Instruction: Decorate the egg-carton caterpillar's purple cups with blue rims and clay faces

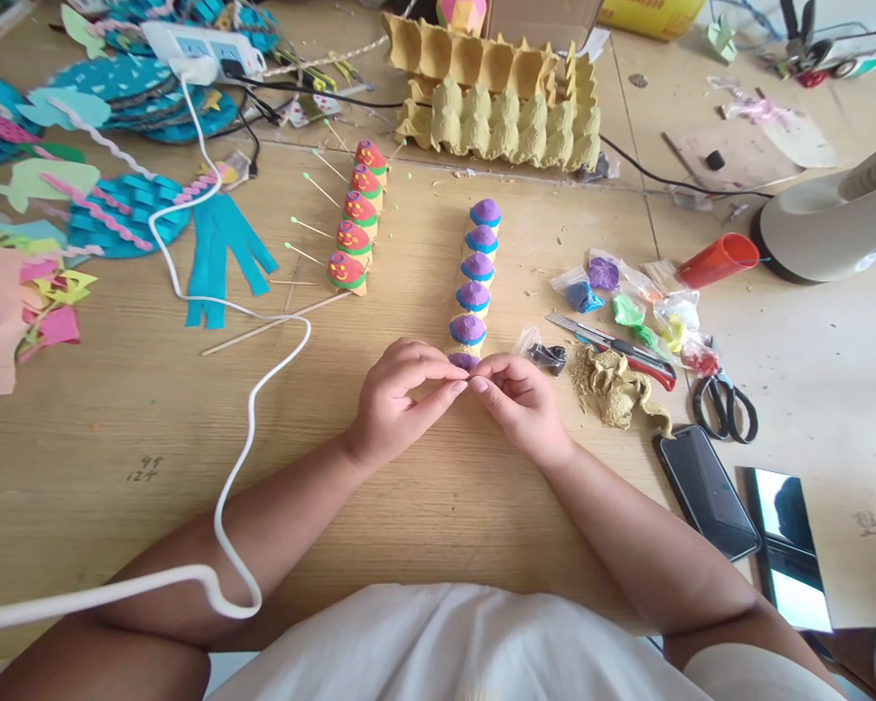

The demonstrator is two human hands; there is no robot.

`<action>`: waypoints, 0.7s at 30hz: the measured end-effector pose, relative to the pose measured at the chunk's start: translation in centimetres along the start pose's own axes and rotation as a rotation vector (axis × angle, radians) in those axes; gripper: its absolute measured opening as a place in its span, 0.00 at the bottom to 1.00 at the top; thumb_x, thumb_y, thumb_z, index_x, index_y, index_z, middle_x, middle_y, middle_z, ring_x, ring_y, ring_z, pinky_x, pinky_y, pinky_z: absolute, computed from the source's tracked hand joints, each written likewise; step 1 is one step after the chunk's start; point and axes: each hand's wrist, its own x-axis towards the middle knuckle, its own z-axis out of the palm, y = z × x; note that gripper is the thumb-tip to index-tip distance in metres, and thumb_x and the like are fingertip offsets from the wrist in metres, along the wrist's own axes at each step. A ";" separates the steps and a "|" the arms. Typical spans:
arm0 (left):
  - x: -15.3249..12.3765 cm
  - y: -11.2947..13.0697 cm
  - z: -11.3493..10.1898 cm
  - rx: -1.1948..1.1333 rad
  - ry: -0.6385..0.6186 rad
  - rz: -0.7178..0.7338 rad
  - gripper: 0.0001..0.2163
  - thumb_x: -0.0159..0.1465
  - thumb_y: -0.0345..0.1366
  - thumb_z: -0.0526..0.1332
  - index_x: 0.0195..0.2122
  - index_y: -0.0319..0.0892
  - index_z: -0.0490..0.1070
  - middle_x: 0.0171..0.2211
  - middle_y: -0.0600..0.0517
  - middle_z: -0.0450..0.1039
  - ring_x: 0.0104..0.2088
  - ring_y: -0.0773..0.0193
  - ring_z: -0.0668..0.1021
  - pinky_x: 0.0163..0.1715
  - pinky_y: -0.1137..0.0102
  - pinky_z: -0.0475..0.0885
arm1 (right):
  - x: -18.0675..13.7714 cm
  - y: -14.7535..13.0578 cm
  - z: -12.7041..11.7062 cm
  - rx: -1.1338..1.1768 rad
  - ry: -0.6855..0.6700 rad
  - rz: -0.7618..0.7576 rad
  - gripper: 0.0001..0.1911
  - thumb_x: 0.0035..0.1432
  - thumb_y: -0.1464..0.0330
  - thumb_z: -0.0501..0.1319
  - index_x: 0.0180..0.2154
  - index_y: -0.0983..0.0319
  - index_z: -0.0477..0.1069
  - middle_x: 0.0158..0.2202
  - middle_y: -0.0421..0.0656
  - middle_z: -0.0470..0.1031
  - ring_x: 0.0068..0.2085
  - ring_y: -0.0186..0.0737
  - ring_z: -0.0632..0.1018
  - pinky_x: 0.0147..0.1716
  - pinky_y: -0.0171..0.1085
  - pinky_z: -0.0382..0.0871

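Note:
My left hand [401, 394] and my right hand [522, 404] meet at the fingertips, both pinching a small dark piece [468, 378] that looks like black modelling clay. Just beyond them runs an egg-carton strip [474, 282] with its bumps capped in purple and blue clay. My fingers partly cover its nearest bump. Beside my right hand lies a bag of black clay [547, 355]. To the left stands a finished-looking strip of red and green bumps [356, 219] with yellow faces and green-tipped sticks on its sides.
Egg cartons [503, 107] lie at the back. On the right are bagged colored clays [628, 310], a box cutter [613, 349], carton scraps [617, 389], scissors [726, 407], a phone [708, 492] and a red cup [719, 260]. A white cable [252, 409] crosses the left side, near blue paper crafts [127, 214].

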 end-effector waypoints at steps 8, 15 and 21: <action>-0.2 -1.0 0.4 0.113 0.053 -0.136 0.06 0.71 0.34 0.63 0.46 0.45 0.79 0.43 0.50 0.82 0.44 0.60 0.80 0.46 0.63 0.75 | -0.2 -0.1 -0.2 -0.383 0.092 -0.125 0.08 0.66 0.61 0.66 0.36 0.58 0.76 0.29 0.39 0.73 0.28 0.35 0.68 0.29 0.37 0.61; -0.3 -0.8 0.4 0.146 0.011 -0.123 0.04 0.67 0.31 0.63 0.42 0.44 0.76 0.41 0.50 0.80 0.44 0.59 0.78 0.48 0.62 0.73 | 0.0 -0.4 -0.5 -0.536 0.140 -0.294 0.03 0.65 0.68 0.67 0.36 0.59 0.77 0.35 0.42 0.73 0.37 0.39 0.74 0.38 0.40 0.68; -0.1 -0.1 0.3 0.139 0.015 -0.068 0.05 0.69 0.34 0.63 0.34 0.44 0.74 0.34 0.52 0.78 0.38 0.61 0.77 0.44 0.62 0.72 | -0.2 -0.4 -0.6 -0.599 0.159 -0.337 0.02 0.65 0.67 0.67 0.37 0.57 0.78 0.37 0.43 0.71 0.41 0.42 0.74 0.44 0.45 0.71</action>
